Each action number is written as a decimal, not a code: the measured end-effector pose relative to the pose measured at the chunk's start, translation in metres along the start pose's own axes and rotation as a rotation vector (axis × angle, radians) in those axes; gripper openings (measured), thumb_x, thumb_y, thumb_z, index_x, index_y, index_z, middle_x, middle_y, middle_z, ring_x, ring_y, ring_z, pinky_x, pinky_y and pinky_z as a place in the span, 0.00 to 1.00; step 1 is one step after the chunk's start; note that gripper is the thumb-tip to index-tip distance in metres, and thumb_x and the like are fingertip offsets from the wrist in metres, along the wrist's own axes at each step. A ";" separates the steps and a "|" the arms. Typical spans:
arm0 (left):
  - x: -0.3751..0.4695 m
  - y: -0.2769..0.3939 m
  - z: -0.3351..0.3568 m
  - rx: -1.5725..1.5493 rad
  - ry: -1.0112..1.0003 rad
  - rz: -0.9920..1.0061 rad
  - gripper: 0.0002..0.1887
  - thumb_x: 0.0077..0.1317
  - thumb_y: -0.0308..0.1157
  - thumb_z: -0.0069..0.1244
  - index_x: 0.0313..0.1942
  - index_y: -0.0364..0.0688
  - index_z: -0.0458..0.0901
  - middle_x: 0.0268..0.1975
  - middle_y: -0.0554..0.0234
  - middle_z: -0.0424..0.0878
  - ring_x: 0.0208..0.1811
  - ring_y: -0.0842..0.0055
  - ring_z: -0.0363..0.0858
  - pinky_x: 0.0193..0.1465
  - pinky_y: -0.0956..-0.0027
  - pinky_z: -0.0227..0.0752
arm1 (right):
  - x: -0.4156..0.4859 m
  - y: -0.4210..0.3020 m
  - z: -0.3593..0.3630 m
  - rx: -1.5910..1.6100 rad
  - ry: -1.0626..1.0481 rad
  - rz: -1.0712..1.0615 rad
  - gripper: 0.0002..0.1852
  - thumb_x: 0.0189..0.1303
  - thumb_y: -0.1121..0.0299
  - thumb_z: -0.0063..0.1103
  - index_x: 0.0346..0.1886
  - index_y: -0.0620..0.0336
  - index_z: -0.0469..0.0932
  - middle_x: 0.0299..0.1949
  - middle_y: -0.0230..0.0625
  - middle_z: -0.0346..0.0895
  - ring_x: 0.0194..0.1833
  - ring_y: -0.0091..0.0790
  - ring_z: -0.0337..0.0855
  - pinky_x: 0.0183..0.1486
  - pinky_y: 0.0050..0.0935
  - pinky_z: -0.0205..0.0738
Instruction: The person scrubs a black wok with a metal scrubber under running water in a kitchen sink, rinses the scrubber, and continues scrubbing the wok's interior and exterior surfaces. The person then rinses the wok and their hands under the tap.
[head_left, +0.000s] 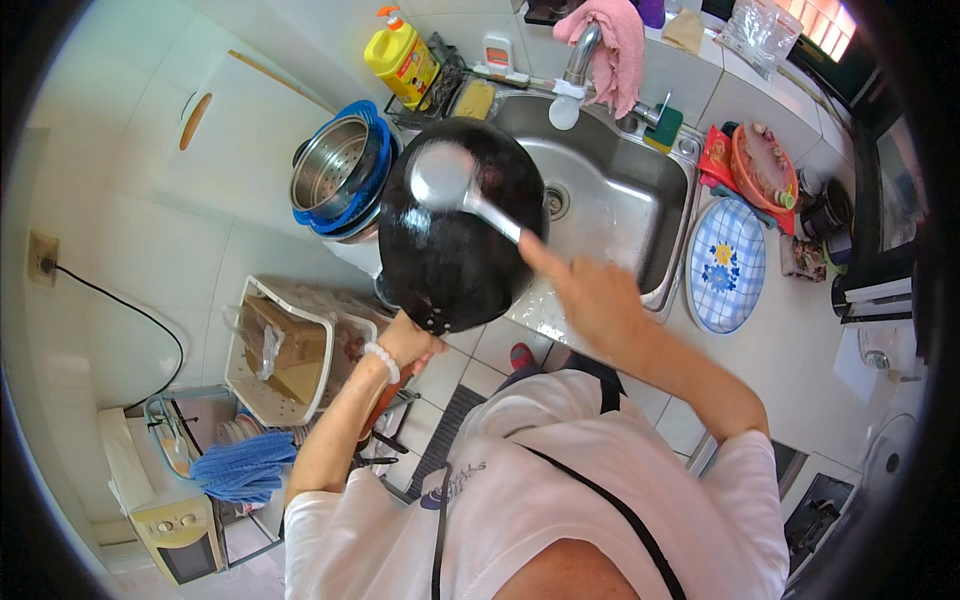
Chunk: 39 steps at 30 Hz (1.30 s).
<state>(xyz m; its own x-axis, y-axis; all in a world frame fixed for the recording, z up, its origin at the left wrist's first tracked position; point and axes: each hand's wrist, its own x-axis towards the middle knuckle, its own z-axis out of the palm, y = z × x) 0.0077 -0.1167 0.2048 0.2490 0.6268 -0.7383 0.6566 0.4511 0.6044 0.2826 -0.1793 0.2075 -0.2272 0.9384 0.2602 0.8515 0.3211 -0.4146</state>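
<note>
My left hand (409, 341) grips the handle of a dark wok (457, 262) at its near edge; a beaded bracelet circles that wrist. The wok hangs over the left side of the steel sink (622, 217). My right hand (592, 296) holds a metal ladle (491, 214) by its handle, with the forefinger stretched along it. The ladle's round bowl lies over the wok's interior and is somewhat blurred; whether it touches the wok I cannot tell.
Left of the wok stand a stacked steel colander (322, 176) and blue basket (365, 112). A yellow bottle (401, 60) is behind. Over the sink is a faucet (581, 56) with a pink cloth (622, 52). A checked oval plate (726, 266) lies on the right counter.
</note>
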 end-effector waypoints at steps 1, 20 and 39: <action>0.000 -0.005 0.001 -0.030 0.014 0.005 0.19 0.47 0.15 0.55 0.39 0.31 0.68 0.12 0.63 0.68 0.08 0.77 0.65 0.09 0.72 0.56 | -0.020 -0.014 0.004 -0.023 -0.074 -0.037 0.36 0.54 0.77 0.47 0.69 0.41 0.54 0.20 0.42 0.68 0.15 0.39 0.71 0.17 0.37 0.64; -0.002 0.007 0.005 0.002 0.062 -0.003 0.19 0.48 0.16 0.54 0.42 0.30 0.69 0.12 0.64 0.68 0.07 0.78 0.65 0.08 0.72 0.55 | -0.023 -0.010 0.000 -0.125 -0.060 0.015 0.31 0.55 0.76 0.47 0.63 0.36 0.65 0.21 0.40 0.64 0.14 0.41 0.67 0.20 0.38 0.67; -0.003 0.001 0.010 -0.096 0.076 -0.031 0.31 0.46 0.12 0.55 0.51 0.34 0.60 0.12 0.65 0.67 0.08 0.78 0.64 0.09 0.73 0.55 | 0.018 0.022 -0.015 -0.001 -0.123 0.062 0.36 0.54 0.78 0.46 0.67 0.37 0.56 0.27 0.45 0.71 0.21 0.46 0.74 0.23 0.43 0.70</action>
<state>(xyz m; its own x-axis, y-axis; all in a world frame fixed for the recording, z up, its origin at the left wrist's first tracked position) 0.0145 -0.1242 0.2050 0.1730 0.6561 -0.7346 0.5913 0.5273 0.6102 0.3048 -0.1572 0.2164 -0.2306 0.9649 0.1255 0.8663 0.2623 -0.4252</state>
